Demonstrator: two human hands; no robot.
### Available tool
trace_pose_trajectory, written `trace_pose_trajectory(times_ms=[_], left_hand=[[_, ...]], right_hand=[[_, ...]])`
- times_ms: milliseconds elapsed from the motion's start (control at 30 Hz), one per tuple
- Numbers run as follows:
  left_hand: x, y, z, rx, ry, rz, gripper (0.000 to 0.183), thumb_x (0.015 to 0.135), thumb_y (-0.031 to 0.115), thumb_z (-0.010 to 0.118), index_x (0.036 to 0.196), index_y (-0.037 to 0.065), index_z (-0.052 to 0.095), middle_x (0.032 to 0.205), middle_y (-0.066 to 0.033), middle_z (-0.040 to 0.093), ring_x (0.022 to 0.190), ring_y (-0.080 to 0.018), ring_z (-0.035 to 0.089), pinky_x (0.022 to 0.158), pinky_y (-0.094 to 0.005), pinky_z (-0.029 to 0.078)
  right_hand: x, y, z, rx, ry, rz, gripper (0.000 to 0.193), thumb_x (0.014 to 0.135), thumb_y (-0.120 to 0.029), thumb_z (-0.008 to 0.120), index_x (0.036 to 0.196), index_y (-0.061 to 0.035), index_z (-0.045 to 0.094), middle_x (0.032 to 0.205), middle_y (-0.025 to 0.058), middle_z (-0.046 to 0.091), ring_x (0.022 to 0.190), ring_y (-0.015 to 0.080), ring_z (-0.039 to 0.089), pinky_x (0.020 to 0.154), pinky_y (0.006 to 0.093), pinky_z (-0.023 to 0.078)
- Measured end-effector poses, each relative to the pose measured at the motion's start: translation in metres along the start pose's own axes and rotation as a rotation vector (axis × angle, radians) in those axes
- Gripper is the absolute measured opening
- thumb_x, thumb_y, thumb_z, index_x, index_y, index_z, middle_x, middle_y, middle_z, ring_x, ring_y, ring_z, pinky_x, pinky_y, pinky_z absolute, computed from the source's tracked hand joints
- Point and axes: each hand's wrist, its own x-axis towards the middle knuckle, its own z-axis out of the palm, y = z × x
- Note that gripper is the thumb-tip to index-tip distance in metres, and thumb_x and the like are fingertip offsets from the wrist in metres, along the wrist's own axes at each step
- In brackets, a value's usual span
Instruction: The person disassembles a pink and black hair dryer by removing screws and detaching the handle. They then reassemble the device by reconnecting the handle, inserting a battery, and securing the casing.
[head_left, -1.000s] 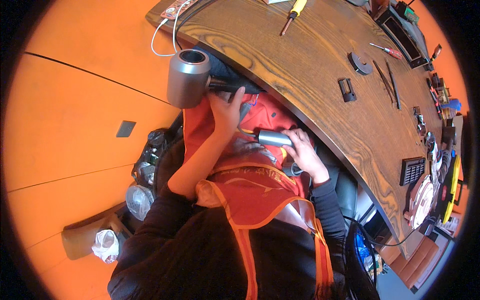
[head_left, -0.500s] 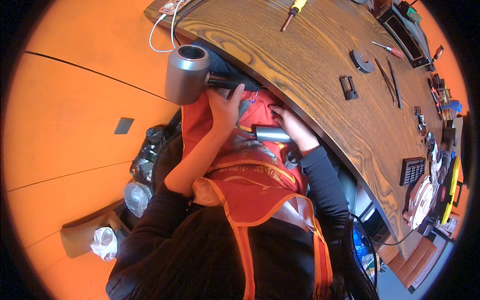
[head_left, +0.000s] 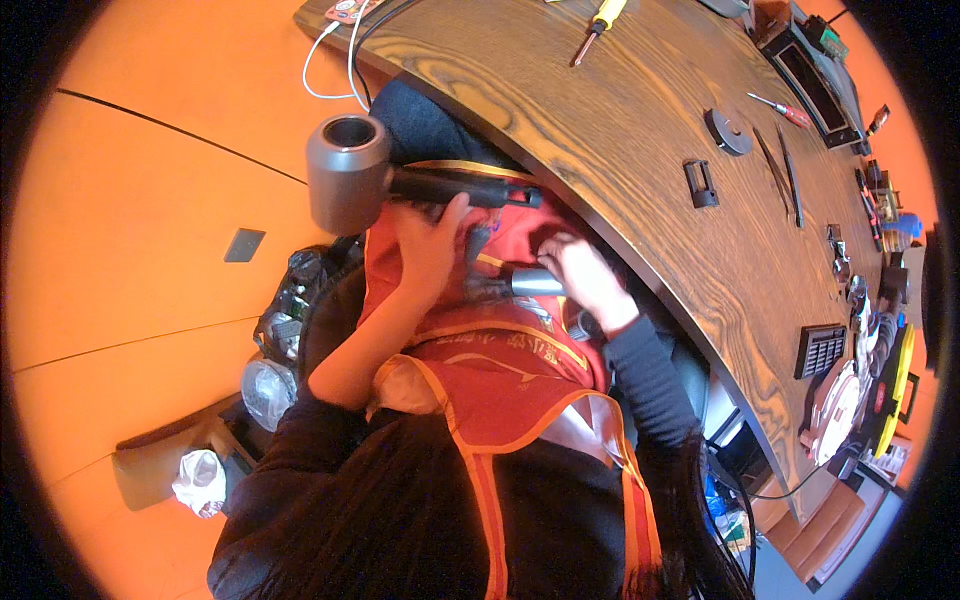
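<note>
A grey hair dryer [head_left: 346, 185] with a round hollow head is tilted above my lap at the left. My left hand [head_left: 428, 240] grips its exposed black handle core [head_left: 450, 187], thumb along the near side. A silver tube [head_left: 536, 283] lies across the red apron [head_left: 510, 400] on my lap; a dark, blurred cord runs from its left end. Over the tube's right end is my right hand [head_left: 590, 275], its fingers bent and smeared by motion. Whether they touch the tube does not show.
The wooden table [head_left: 600, 140] edge runs close along my right side. On it lie a yellow-handled screwdriver [head_left: 600, 30], a red-handled screwdriver [head_left: 780, 108], a dark ring [head_left: 728, 132], a small black frame [head_left: 700, 183] and tweezers [head_left: 780, 175]. Plastic bags [head_left: 270, 392] stand at the left.
The hair dryer has moved left and slightly down with my left hand, showing more of the handle's end. My right hand has shifted from the apron by the table edge toward the tube.
</note>
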Motion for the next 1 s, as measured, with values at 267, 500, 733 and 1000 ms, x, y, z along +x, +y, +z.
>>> trace_pose_trajectory(times_ms=[267,500,733,1000], left_hand=[[-0.034,0.051,-0.042,-0.141,0.010,-0.107,0.051,0.077,-0.008,0.060,0.116,0.000,0.028,0.107,-0.0108,0.046,0.100,-0.0179,0.050,0.086,-0.0290,0.043],[-0.016,0.101,-0.029,-0.229,-0.237,0.087,0.066,0.073,-0.007,0.064,0.125,-0.001,0.024,0.110,-0.0112,0.045,0.100,-0.0185,0.051,0.088,-0.0297,0.043],[0.021,0.107,0.013,-0.430,-0.487,0.009,0.070,0.071,0.002,0.069,0.127,0.000,0.027,0.117,-0.0093,0.043,0.106,-0.0167,0.046,0.091,-0.0302,0.040],[0.031,0.106,0.094,-0.805,-0.620,-0.181,0.050,0.084,0.009,0.053,0.121,0.003,0.021,0.106,-0.0216,0.050,0.089,-0.0277,0.059,0.079,-0.0396,0.050]], right_hand=[[-0.022,-0.082,-0.030,-0.089,0.345,-0.460,0.022,0.069,-0.013,0.064,0.088,-0.0039,0.062,0.125,0.0176,0.046,0.114,0.0326,0.046,0.097,0.0452,0.036],[-0.011,-0.107,-0.053,0.407,0.374,-0.198,0.038,0.071,-0.008,0.068,0.106,-0.0008,0.055,0.120,0.0209,0.047,0.108,0.0341,0.049,0.091,0.0376,0.040],[-0.023,-0.114,-0.074,0.172,0.722,-0.209,0.020,0.063,0.002,0.071,0.081,-0.0024,0.065,0.112,0.0238,0.053,0.100,0.0337,0.055,0.086,0.0373,0.044],[-0.025,-0.121,-0.073,0.804,0.735,0.186,0.020,0.069,0.009,0.064,0.087,-0.0003,0.062,0.105,0.0167,0.058,0.091,0.0234,0.058,0.080,0.0289,0.045]])
